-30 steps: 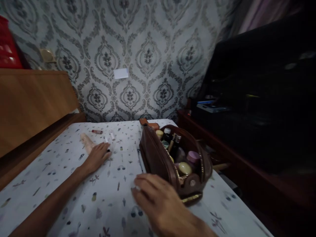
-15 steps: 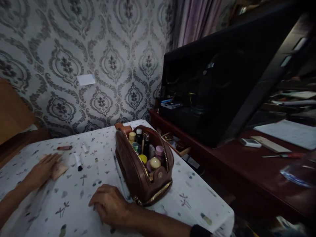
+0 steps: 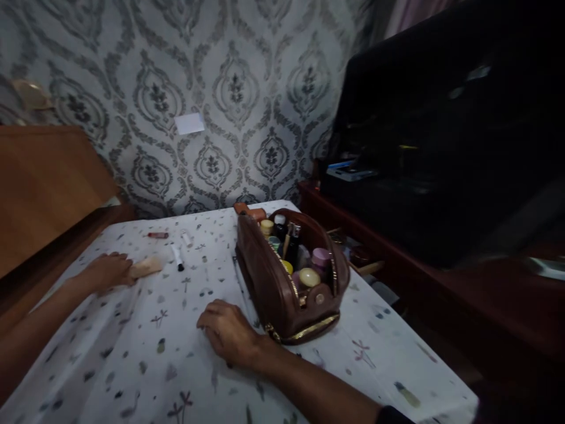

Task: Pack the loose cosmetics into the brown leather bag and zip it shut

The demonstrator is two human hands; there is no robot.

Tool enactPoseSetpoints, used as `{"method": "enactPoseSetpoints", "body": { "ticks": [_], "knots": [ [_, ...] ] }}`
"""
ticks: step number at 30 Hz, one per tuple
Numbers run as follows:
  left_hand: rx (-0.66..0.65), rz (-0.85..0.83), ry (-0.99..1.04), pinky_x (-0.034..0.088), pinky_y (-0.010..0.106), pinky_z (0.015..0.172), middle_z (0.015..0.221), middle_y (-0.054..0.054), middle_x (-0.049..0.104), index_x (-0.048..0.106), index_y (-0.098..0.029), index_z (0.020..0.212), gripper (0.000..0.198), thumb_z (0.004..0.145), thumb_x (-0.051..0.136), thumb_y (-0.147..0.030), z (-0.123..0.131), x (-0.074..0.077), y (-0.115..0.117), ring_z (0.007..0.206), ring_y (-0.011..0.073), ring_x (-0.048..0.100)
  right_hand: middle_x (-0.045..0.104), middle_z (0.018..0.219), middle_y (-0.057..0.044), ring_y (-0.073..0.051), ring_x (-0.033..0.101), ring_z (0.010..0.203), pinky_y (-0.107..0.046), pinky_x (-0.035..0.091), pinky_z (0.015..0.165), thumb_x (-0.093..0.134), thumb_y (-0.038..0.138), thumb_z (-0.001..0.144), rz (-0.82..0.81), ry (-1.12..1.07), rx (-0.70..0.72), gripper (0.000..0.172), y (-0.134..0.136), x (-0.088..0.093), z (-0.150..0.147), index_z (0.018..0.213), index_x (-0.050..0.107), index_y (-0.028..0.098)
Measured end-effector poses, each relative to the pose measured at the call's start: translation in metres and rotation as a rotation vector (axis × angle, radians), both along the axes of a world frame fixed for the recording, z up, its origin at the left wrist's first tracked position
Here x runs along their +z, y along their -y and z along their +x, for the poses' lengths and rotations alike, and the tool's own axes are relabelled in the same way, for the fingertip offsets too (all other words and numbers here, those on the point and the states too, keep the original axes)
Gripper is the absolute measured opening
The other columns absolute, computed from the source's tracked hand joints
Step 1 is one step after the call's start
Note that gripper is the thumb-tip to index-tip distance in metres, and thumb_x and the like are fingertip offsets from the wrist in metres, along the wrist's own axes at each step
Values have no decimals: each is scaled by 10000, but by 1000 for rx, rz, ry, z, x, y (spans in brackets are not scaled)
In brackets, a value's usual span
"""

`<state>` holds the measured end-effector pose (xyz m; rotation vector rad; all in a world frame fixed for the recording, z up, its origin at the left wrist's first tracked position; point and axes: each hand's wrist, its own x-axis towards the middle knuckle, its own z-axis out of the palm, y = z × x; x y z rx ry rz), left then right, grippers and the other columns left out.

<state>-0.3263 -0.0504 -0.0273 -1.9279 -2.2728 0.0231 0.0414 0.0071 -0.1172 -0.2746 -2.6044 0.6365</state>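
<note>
My left hand (image 3: 106, 271) lies at the left of the bed, fingers closed round the end of a beige tube (image 3: 146, 267) that rests on the patterned sheet (image 3: 176, 353). My right hand (image 3: 227, 333) rests palm down on the sheet with its fingers curled under, just left of an open brown leather toiletry bag (image 3: 273, 282). Anything under those fingers is hidden. The bag stands upright and is packed with several small bottles and jars (image 3: 309, 275).
A white tube with a black cap (image 3: 178, 258), a red lipstick (image 3: 158, 235) and a small white stick (image 3: 187, 238) lie on the sheet near the wall. A wooden headboard (image 3: 48, 188) stands left. A dark wooden cabinet with a black screen (image 3: 441, 147) is right.
The view has swung back to the left. My left hand has drawn the beige tube leftward and closed on it. My right hand has stayed on the sheet beside the bag.
</note>
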Motion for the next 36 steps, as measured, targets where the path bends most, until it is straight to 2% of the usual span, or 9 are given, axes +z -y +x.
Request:
{"method": "enactPoseSetpoints", "body": {
  "ticks": [3,5,9,13,17,24,29,32,36],
  "knots": [
    [82,-163,32,512,413,825,820,112,718,673,-209,752,589,783,468,-760,3,-7,12,875,316,666,718,918,-77,-205,639,908,-286,497,802,520,71,835,-21,-20,14,247,0,0,1,950,713,173],
    [134,-197,62,513,449,895,1080,179,722,700,-155,1042,730,816,394,-777,7,-16,20,1055,360,651,710,908,-75,-203,634,911,-284,496,802,515,51,833,-24,-26,23,240,0,-1,1,920,703,172],
    [215,-181,217,450,487,1073,1532,253,442,296,-47,1547,960,896,270,-752,20,-42,36,1367,382,494,697,883,-68,-202,630,890,-284,499,783,521,32,828,-18,-48,34,230,0,-3,1,899,692,168],
    [209,-37,411,397,552,1125,1613,244,294,160,-107,1607,908,945,333,-703,53,-60,55,1451,415,374,692,886,-59,-195,625,889,-282,508,796,528,18,820,-25,-72,47,243,0,-3,2,907,692,174],
    [-49,32,556,417,497,1134,1649,104,274,111,-317,1617,689,1021,356,-562,96,-56,72,1479,333,352,686,878,-61,-195,621,886,-285,512,794,524,3,821,-43,-62,49,256,0,1,3,920,696,165],
    [102,30,567,215,604,1218,1683,131,-3,3,-236,1621,831,993,385,-626,147,-69,70,1537,392,59,685,868,-65,-204,630,879,-304,528,799,508,-17,813,-102,-132,29,300,0,-3,4,946,705,165],
    [-63,-14,664,284,511,1229,1683,56,159,177,-299,1611,640,1039,324,-545,192,-61,70,1540,310,184,693,1041,-116,-230,634,995,-367,531,904,452,36,907,-176,-253,-67,338,1,-2,5,1153,651,156],
    [-185,55,685,324,449,1222,1659,17,280,244,-331,1585,527,1068,289,-425,194,-51,66,1513,246,299,668,1137,-133,-245,611,1071,-409,517,965,426,107,970,-200,-270,-97,331,2,1,7,1249,596,161],
    [-295,71,455,236,529,1245,1653,73,292,260,-255,1578,574,1010,336,-230,158,-55,51,1532,277,241,648,1123,-131,-261,582,1078,-444,518,962,414,133,983,-177,-242,-126,321,3,3,7,1250,587,174]
  ]
}}
